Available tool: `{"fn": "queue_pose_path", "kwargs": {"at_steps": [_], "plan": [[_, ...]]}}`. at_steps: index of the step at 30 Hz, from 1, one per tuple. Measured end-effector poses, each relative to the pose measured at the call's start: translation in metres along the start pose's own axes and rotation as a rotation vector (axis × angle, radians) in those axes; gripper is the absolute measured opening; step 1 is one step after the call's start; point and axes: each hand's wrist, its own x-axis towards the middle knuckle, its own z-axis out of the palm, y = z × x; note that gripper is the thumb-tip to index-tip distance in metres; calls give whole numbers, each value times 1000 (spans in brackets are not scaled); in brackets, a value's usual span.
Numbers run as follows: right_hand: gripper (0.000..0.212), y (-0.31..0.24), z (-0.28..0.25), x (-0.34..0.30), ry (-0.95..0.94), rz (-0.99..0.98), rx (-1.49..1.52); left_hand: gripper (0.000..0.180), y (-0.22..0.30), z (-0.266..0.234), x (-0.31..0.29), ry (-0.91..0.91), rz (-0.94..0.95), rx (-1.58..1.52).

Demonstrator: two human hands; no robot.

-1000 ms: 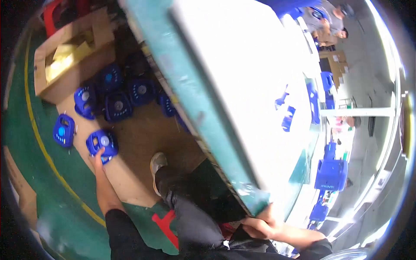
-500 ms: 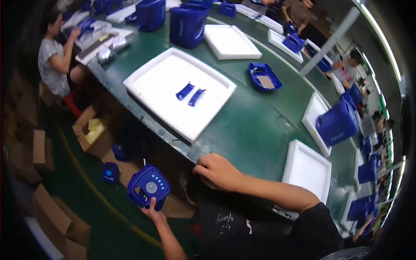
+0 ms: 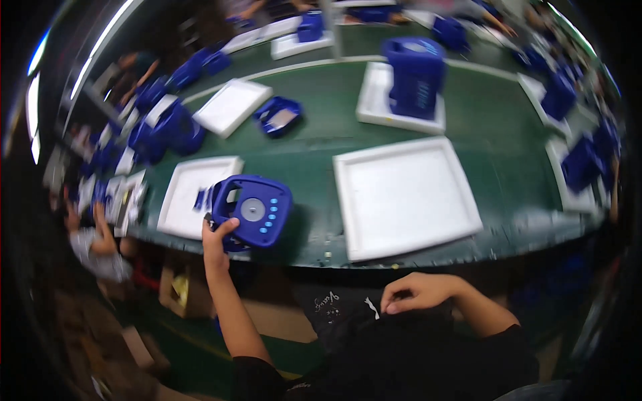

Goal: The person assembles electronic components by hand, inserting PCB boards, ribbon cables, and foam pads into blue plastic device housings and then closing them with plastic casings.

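My left hand [image 3: 217,242] has lifted the blue plastic housing [image 3: 253,210] from below onto the green worktop's [image 3: 314,167] near edge, grip closed on its left side. My right hand [image 3: 418,293], loosely curled and empty, now rests on my lap. A white square tray [image 3: 404,195] lies just right.

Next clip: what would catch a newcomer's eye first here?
The blue plastic casing with a grey round dial and pale buttons, gripped by the left hand at the near edge of the green table. Right of it lies a large square white tray. The right hand rests on the person's dark lap.
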Motion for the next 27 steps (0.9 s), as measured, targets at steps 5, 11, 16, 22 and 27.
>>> {"fn": "queue_pose_path", "kwargs": {"at_steps": [5, 11, 16, 22, 27], "plan": [[26, 108, 26, -111, 451, -8, 397, 54, -25, 24, 108, -210, -193, 30], [23, 262, 110, -190, 1361, -182, 1132, 67, -6, 75, 150, -377, -470, 132], [24, 420, 138, -175, 1631, 117, 1075, 98, 19, 93, 143, -94, -369, 714], [51, 537, 59, -114, 1367, 668, 279, 57, 55, 192, 106, 332, 1276, 1782], [46, 536, -50, -62, 1709, 440, 0, 52, 30, 436, -97, -654, 1311, 1145]]}}
